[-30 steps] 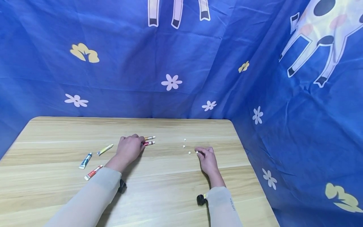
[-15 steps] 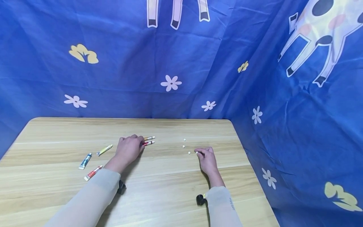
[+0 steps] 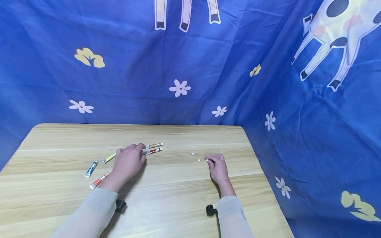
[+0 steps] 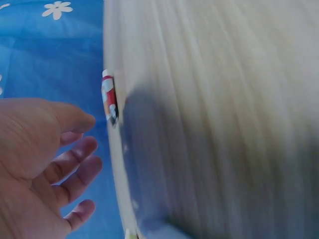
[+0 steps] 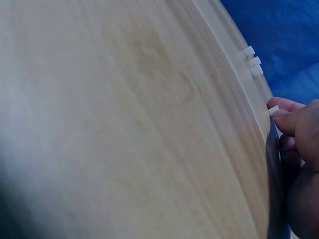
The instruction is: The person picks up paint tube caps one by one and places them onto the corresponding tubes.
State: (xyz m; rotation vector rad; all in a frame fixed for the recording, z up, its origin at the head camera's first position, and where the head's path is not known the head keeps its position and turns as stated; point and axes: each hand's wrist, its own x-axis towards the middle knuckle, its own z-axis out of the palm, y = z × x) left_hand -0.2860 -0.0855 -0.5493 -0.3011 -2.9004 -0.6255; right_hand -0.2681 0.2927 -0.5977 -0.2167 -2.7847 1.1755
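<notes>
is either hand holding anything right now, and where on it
The right hand pinches a small white cap by its end between the fingertips. The left hand is open and holds nothing, beside the paint tubes.

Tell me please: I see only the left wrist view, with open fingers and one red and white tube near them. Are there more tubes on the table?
Observer: Yes, the head view shows five. A red tube and an orange tube lie just beyond the left hand. A yellow tube, a blue tube and a second red tube lie to its left.
Operator: What does the other hand do?
Observer: The right hand pinches a small white cap at its fingertips.
Operator: Are there other caps?
Observer: Three loose caps lie on the table, just left of that hand.
</notes>
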